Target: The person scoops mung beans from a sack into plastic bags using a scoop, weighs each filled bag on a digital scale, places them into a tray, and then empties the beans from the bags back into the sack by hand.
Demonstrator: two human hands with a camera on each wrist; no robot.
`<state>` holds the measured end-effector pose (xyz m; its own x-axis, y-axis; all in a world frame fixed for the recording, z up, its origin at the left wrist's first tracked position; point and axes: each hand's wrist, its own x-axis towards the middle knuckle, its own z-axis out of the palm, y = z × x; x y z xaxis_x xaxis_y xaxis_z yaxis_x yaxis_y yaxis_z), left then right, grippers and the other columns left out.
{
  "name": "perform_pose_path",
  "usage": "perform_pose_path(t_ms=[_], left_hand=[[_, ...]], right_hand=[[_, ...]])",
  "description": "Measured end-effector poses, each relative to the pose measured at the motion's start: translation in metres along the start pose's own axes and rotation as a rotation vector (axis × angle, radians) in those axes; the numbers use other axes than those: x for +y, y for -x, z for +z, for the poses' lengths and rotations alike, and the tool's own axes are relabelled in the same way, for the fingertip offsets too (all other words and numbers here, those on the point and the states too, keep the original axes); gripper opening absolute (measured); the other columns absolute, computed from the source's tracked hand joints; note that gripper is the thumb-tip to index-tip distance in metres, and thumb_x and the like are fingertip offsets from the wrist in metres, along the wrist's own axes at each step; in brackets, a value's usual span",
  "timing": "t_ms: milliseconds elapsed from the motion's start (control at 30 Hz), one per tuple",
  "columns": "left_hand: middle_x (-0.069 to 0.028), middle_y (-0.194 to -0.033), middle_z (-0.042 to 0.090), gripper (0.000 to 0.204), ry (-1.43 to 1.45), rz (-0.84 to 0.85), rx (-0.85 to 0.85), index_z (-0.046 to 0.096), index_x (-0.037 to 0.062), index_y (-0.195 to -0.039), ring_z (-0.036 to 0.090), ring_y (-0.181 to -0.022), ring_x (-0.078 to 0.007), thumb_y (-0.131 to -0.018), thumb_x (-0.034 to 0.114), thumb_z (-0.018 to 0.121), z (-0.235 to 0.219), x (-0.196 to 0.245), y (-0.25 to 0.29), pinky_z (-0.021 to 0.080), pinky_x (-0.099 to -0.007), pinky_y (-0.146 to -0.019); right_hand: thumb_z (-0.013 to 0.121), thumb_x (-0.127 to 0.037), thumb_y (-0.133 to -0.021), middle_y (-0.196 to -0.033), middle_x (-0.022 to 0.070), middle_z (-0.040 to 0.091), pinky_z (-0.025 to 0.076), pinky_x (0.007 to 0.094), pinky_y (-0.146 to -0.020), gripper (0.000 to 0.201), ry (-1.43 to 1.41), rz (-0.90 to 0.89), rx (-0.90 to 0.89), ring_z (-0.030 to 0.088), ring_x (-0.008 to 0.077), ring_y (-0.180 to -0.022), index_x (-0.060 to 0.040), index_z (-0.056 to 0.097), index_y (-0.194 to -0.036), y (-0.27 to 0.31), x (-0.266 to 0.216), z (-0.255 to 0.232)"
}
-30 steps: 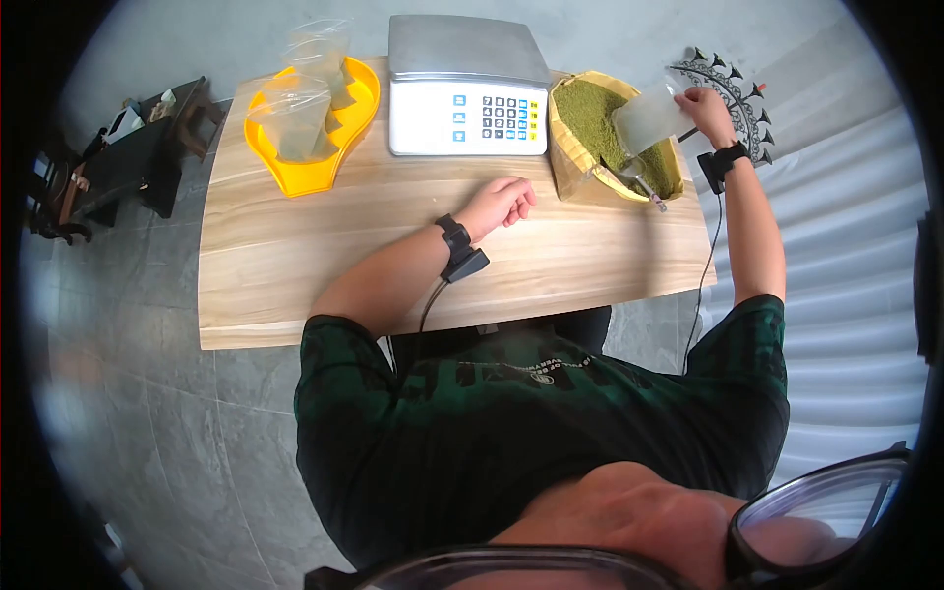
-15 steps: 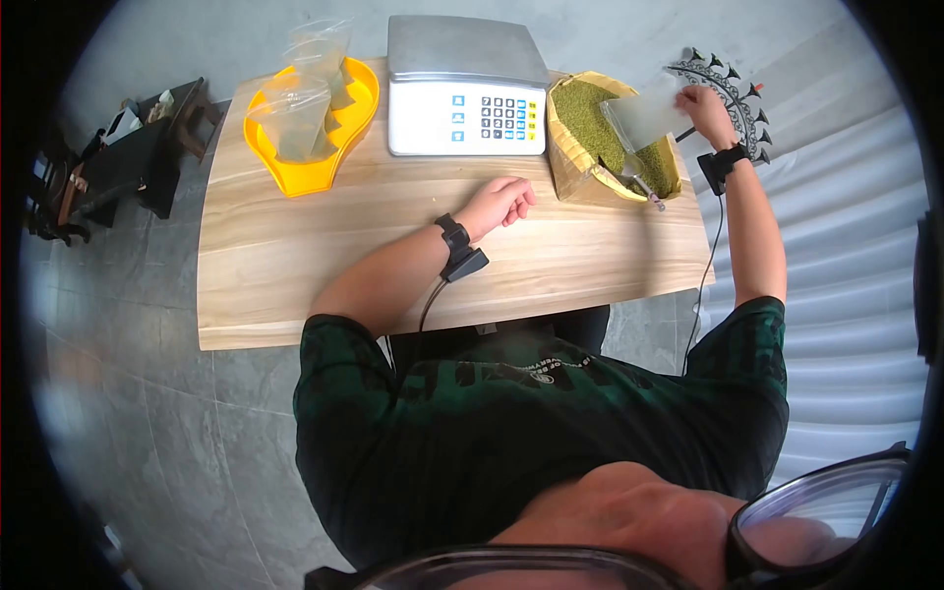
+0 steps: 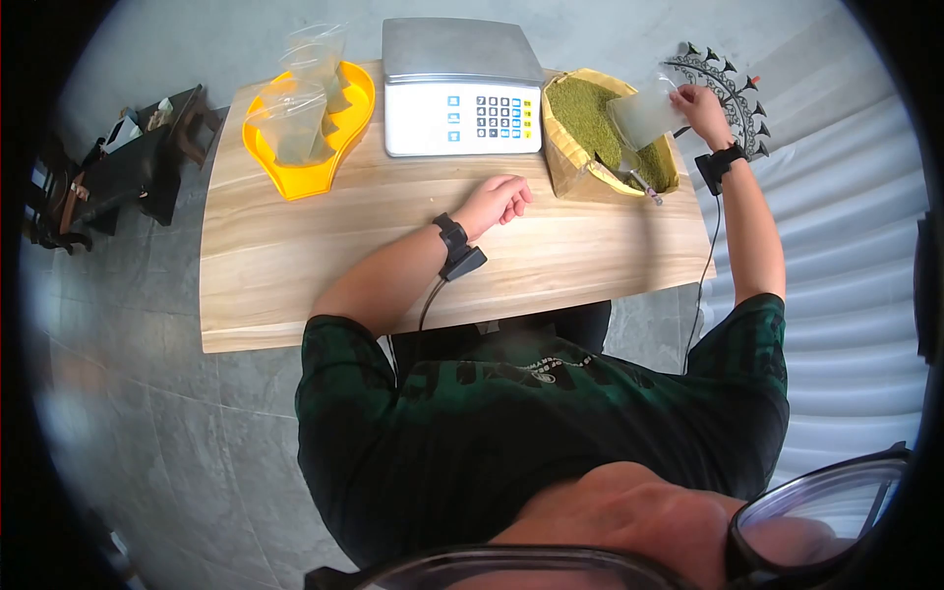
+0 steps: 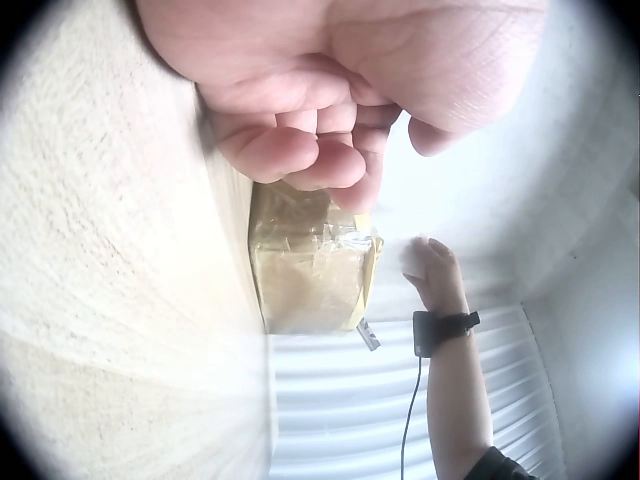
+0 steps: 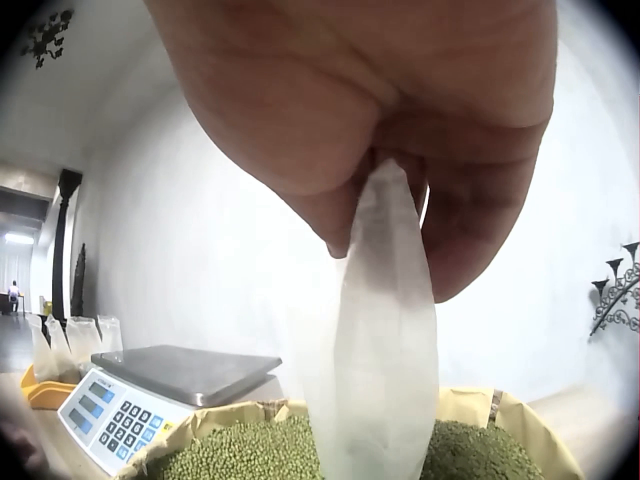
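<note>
My right hand (image 3: 700, 110) pinches a translucent plastic bag (image 3: 644, 116) by its edge. In the right wrist view the bag (image 5: 378, 370) hangs down from the thumb and fingers, over a paper-lined container (image 5: 465, 405) of small green beans (image 5: 240, 452). A clear scoop (image 3: 637, 173) lies among the beans, its handle leaning over the near rim. On the wooden table, left of that container, my left hand (image 3: 499, 202) rests with loosely curled fingers. Nothing is in it, as the left wrist view of the hand (image 4: 330, 100) shows.
Behind the left hand stands a white scale (image 3: 462, 118) with a metal platform and keypad. To its left, a yellow tray (image 3: 307, 181) holds several clear bags (image 3: 298, 123) with dark contents at the bottom. A black wrought-metal ornament (image 3: 739, 93) is behind the right hand.
The plastic bag swung up and away from the beans half a second ago and now slants down over them again. The left hand has stayed on the table.
</note>
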<state>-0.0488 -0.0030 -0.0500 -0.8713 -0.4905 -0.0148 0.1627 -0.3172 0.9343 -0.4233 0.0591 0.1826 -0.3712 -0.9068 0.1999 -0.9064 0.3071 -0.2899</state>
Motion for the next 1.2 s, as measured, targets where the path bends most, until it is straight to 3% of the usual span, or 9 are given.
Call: perform_pose_path(t_ms=[233,467,633,700,800,900,933,1100,1200], left_hand=[[-0.0031,-0.069,0.055,0.032,0.004,-0.018,0.012,0.059,0.0047,-0.088,0.047,-0.054,-0.0086,-0.1,0.029,0.043,0.0,0.001,0.001,0.038,-0.0222,-0.049],[-0.0016,-0.072,0.056,0.026,-0.031,-0.02,-0.018,0.06,0.0047,-0.093,0.047,-0.056,-0.0072,-0.101,0.023,0.044,-0.001,0.003,0.005,0.037,-0.0206,-0.052],[-0.0075,-0.11,0.064,0.031,-0.18,0.114,-0.159,0.058,0.0031,-0.125,0.056,-0.089,-0.0102,-0.099,0.017,0.048,0.029,0.018,0.018,0.048,-0.0257,-0.081],[-0.012,-0.13,0.057,0.046,-0.152,0.16,-0.249,0.044,0.0039,-0.141,0.055,-0.107,-0.0143,-0.099,0.021,0.051,0.039,0.015,0.019,0.046,-0.0306,-0.093],[-0.018,-0.142,0.044,0.063,0.211,0.19,-0.184,0.02,0.0043,-0.149,0.054,-0.121,-0.0261,-0.101,0.03,0.052,0.065,0.041,0.043,0.046,-0.0359,-0.098],[-0.0192,-0.142,0.044,0.055,-0.057,0.278,0.107,0.021,0.0031,-0.147,0.053,-0.123,-0.0292,-0.105,0.031,0.043,0.071,0.049,0.069,0.044,-0.042,-0.102],[-0.0167,-0.141,0.047,0.048,0.412,0.153,0.225,0.025,0.0027,-0.146,0.052,-0.125,-0.028,-0.107,0.03,0.034,0.072,0.053,0.077,0.042,-0.0457,-0.105],[-0.0119,-0.141,0.049,0.047,0.379,0.258,0.449,0.035,0.0044,-0.143,0.053,-0.125,-0.0268,-0.107,0.034,0.032,0.062,0.056,0.125,0.043,-0.0459,-0.104],[-0.0128,-0.138,0.052,0.048,0.351,0.299,0.556,0.036,0.0046,-0.142,0.055,-0.122,-0.0269,-0.107,0.037,0.034,0.059,0.053,0.151,0.045,-0.0454,-0.103]], right_hand=[[0.063,-0.025,-0.093,-0.08,0.0118,0.07,0.05,0.0298,-0.065,0.028,0.047,-0.079,0.096,0.064,0.0158,-0.069,0.0027,0.067,-0.098,0.011,0.008,0.006],[0.061,-0.014,-0.097,-0.094,0.005,0.07,0.052,0.0242,-0.072,0.018,-0.66,0.021,0.332,0.065,0.0103,-0.083,0.0006,0.066,-0.105,0.049,0.013,0.005],[0.06,-0.012,-0.096,-0.099,0.0051,0.068,0.054,0.0256,-0.077,0.015,-1.275,0.068,0.246,0.065,0.0113,-0.088,-0.0024,0.063,-0.107,0.112,-0.034,0.027],[0.059,-0.012,-0.097,-0.101,0.004,0.067,0.054,0.026,-0.082,0.013,-1.437,0.106,0.125,0.065,0.0114,-0.09,-0.0042,0.06,-0.108,0.142,-0.07,0.038],[0.061,-0.012,-0.096,-0.102,0.0034,0.067,0.053,0.0256,-0.083,0.02,-1.617,0.051,-0.016,0.065,0.0108,-0.091,-0.0039,0.059,-0.114,0.171,-0.098,0.078],[0.061,-0.011,-0.095,-0.102,0.0035,0.067,0.053,0.0262,-0.083,0.025,-1.679,0.06,-0.253,0.065,0.0113,-0.092,-0.0028,0.058,-0.118,0.187,-0.111,0.115],[0.061,-0.011,-0.096,-0.102,0.004,0.068,0.054,0.0272,-0.083,0.025,-1.665,0.1,-0.409,0.065,0.0123,-0.092,-0.0019,0.057,-0.119,0.191,-0.117,0.124],[0.056,-0.017,-0.099,-0.11,0.0044,0.066,0.053,0.0272,-0.087,0.031,-1.785,0.059,-0.561,0.063,0.0114,-0.098,-0.0027,0.056,-0.127,0.182,-0.16,0.151],[0.057,-0.017,-0.099,-0.109,0.0047,0.067,0.051,0.0272,-0.085,0.027,-1.507,0.056,-0.61,0.063,0.0102,-0.095,-0.0023,0.062,-0.121,0.166,-0.163,0.186]])
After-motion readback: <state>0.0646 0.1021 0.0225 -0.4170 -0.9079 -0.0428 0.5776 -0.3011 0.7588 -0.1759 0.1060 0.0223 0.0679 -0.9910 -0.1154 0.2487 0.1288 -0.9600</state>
